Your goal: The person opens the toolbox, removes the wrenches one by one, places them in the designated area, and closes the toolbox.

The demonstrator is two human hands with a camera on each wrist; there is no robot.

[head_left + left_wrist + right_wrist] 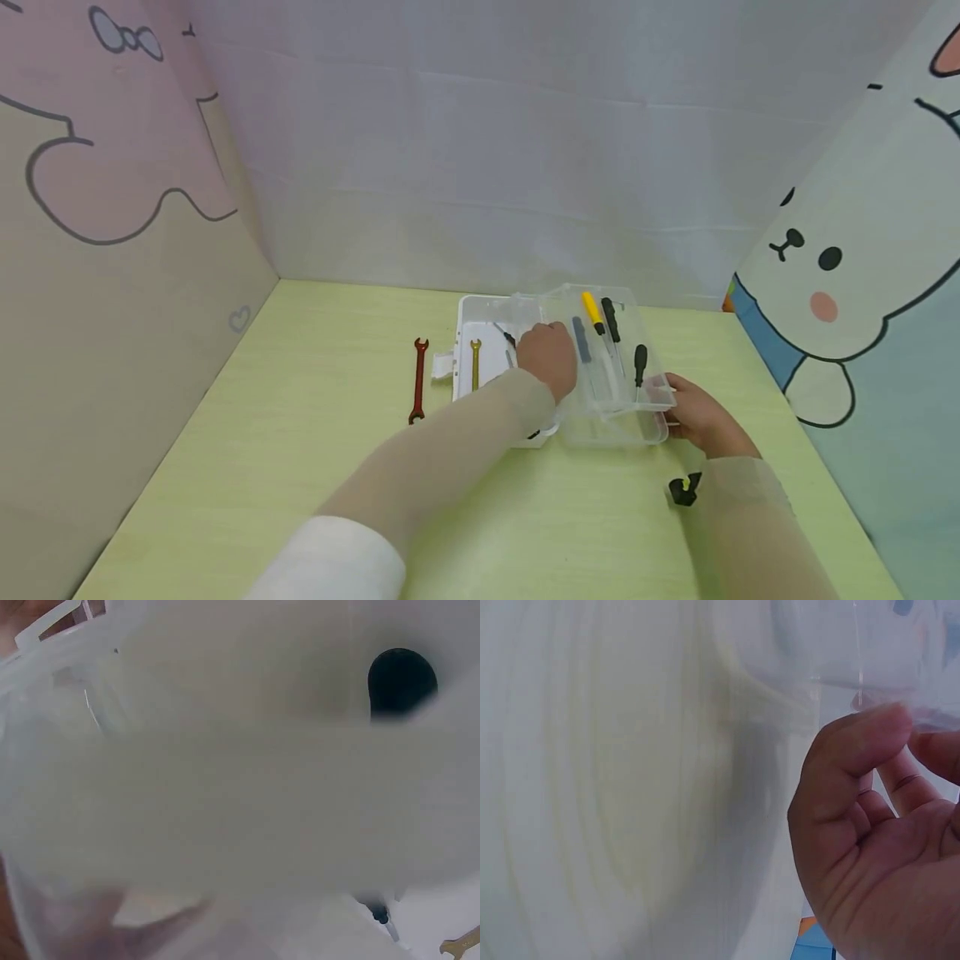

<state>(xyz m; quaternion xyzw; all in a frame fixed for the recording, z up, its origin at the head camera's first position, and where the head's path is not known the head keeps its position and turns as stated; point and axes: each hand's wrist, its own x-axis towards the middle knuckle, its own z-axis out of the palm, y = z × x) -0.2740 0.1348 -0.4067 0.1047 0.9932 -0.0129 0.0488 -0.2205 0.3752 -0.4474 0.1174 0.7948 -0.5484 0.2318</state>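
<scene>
A clear plastic tray carries a yellow-handled screwdriver, two black-handled screwdrivers and a tool with a grey-blue handle. My left hand grips the tray's left side. At the right edge, the fingers and thumb of my right hand pinch the rim; the right wrist view shows that thumb and finger close up. Left of the tray lies an open white case holding a gold wrench and a small dark-handled screwdriver. My left forearm hides part of the case.
On the table, a red wrench lies left of the case. A small black piece with some yellow sits near my right wrist. Below the tray is a clear plastic lid. Printed cloth walls stand around the table.
</scene>
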